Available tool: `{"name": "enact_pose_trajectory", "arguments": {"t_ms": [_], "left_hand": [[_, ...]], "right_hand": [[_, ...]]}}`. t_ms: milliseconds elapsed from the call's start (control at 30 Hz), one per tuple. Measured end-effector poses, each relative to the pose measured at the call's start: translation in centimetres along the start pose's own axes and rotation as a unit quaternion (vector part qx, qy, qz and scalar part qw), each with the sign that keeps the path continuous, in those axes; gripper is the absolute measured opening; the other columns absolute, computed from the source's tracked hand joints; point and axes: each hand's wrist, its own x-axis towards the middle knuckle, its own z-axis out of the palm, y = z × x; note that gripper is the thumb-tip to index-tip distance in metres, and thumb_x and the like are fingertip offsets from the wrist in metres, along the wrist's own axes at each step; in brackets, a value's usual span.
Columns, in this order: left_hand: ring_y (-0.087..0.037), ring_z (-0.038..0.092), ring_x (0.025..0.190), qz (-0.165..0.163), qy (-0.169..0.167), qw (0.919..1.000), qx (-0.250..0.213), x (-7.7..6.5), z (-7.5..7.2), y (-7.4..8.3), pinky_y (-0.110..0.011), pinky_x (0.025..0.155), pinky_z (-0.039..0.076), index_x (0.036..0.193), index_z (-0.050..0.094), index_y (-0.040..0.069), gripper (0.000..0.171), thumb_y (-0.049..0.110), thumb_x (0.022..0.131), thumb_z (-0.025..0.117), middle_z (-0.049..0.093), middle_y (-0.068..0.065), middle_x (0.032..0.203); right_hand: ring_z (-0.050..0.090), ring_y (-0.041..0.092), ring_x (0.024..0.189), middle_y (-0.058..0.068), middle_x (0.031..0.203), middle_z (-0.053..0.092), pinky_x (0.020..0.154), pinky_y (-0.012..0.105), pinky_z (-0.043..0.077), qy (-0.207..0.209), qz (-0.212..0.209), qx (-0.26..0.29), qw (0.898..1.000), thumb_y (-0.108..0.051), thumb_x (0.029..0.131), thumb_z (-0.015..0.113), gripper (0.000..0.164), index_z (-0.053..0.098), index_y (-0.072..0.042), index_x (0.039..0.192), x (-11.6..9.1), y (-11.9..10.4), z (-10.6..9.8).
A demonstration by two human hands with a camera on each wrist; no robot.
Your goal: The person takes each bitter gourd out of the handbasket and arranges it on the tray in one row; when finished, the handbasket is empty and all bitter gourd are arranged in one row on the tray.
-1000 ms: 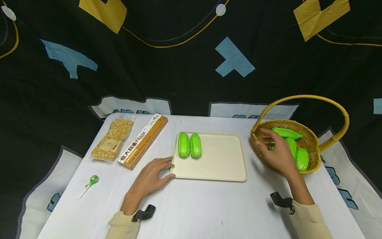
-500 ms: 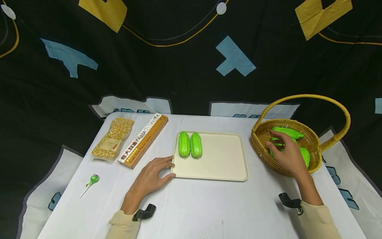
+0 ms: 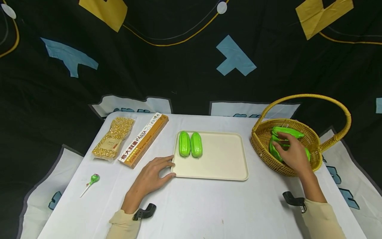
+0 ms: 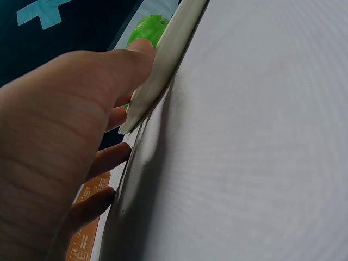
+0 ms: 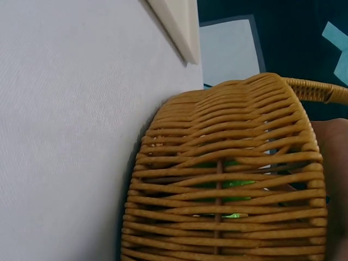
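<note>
My left hand [image 3: 153, 177] rests at the left edge of a cream tray [image 3: 221, 159], with thumb and fingertips right at its rim. In the left wrist view, the thumb of my left hand [image 4: 81, 92] lies along the tray's side [image 4: 157, 81]. Two green, ridged, cucumber-shaped vegetables [image 3: 190, 145] lie side by side on the tray's left part. My right hand [image 3: 293, 154] reaches into a wicker basket [image 3: 259, 154] among several such vegetables [image 3: 287, 131]. Its thumb and index stand around green; I cannot tell whether they grip one. The basket wall [image 5: 234, 190] hides most of this hand in the right wrist view.
A bag of corn kernels [image 3: 114, 136] and a pasta box [image 3: 144, 141] lie at the back left of the white table [image 3: 209, 205]. A green lollipop [image 3: 94, 178] lies at front left. The basket's tall handle [image 3: 307, 96] arches over its opening.
My right hand has moved to the right and deeper into the basket, and more green shows left of its thumb. My left hand and the tray have stayed in place.
</note>
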Motion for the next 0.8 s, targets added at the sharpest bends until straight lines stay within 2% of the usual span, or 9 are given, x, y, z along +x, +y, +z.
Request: {"name": "enact_pose_trajectory", "arguments": {"t_ms": [200, 400, 667, 800], "left_hand": [[-0.026, 0.064, 0.135, -0.002, -0.001, 1.0000, -0.001, 0.02, -0.02, -0.01, -0.048, 0.115, 0.052, 0.123, 0.079, 0.018, 0.038, 0.037, 0.092, 0.088, 0.065, -0.001, 0.152], [-0.026, 0.065, 0.134, -0.003, 0.000, 1.0000, 0.001, 0.01, 0.02, -0.01, -0.047, 0.114, 0.053, 0.123, 0.079, 0.018, 0.038, 0.038, 0.092, 0.088, 0.065, 0.000, 0.151], [-0.025, 0.064, 0.134, -0.007, 0.000, 1.0000, 0.006, -0.01, 0.03, -0.01, -0.047, 0.113, 0.053, 0.123, 0.079, 0.019, 0.038, 0.038, 0.092, 0.088, 0.065, 0.001, 0.152], [-0.025, 0.064, 0.134, -0.008, -0.001, 0.9999, 0.008, 0.01, -0.03, 0.05, -0.046, 0.114, 0.053, 0.122, 0.079, 0.019, 0.037, 0.038, 0.092, 0.088, 0.065, 0.001, 0.152]], "right_hand": [[0.060, 0.054, 0.126, 0.035, 0.144, 0.058, 0.100, 0.071, 0.053, 0.002, 0.009, -0.034, 0.999, -0.026, 0.107, 0.068, 0.057, 0.052, 0.005, 0.152, 0.11, 0.46, 0.04], [0.054, 0.058, 0.130, 0.036, 0.143, 0.058, 0.103, 0.076, 0.045, -0.003, 0.004, -0.053, 0.999, -0.024, 0.106, 0.070, 0.058, 0.052, 0.007, 0.151, 0.38, 0.88, 0.18], [0.056, 0.059, 0.123, 0.039, 0.141, 0.056, 0.093, 0.075, 0.048, -0.013, -0.004, -0.080, 0.997, -0.019, 0.100, 0.077, 0.061, 0.054, 0.007, 0.150, 0.80, 0.62, 0.46], [0.055, 0.060, 0.123, 0.040, 0.139, 0.056, 0.093, 0.077, 0.048, -0.014, -0.009, -0.084, 0.996, -0.020, 0.097, 0.080, 0.062, 0.055, 0.007, 0.148, 0.91, 0.45, 0.58]]}}
